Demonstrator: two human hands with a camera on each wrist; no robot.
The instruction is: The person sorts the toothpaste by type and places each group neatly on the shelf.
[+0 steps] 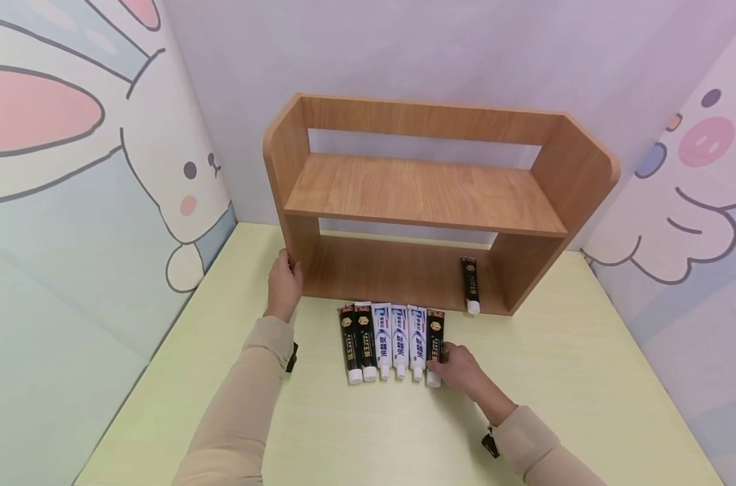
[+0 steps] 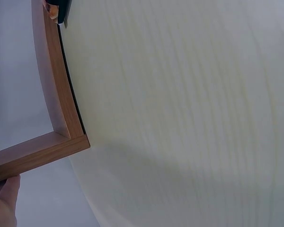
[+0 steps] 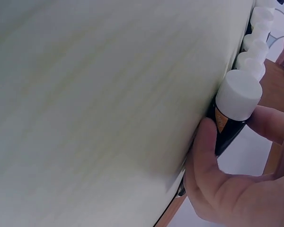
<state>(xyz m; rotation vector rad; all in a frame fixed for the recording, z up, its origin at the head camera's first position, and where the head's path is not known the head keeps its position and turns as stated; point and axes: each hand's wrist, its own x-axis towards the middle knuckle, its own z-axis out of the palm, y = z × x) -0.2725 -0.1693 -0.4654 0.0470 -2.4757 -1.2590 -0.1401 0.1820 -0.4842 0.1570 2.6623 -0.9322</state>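
On the table, black and white toothpaste tubes with white caps lie side by side in a row. My right hand (image 1: 459,370) grips the black toothpaste tube (image 1: 435,331) at the row's right end, near its cap (image 3: 239,94), between thumb and fingers. Beside it lies a white toothpaste tube (image 1: 417,337). The left hand (image 1: 285,285) holds the left side panel of a two-tier wooden shelf (image 1: 429,192) near its base; most of that hand is outside the left wrist view. Another black toothpaste tube (image 1: 470,280) lies on the shelf's lower board, toward the right, cap facing forward.
The shelf stands at the back of the pale yellow table (image 1: 368,432), before a plain wall (image 1: 404,47). Cartoon-printed walls (image 1: 58,283) rise on both sides. The shelf's upper board (image 1: 423,189) lies above the lower one, between two side panels.
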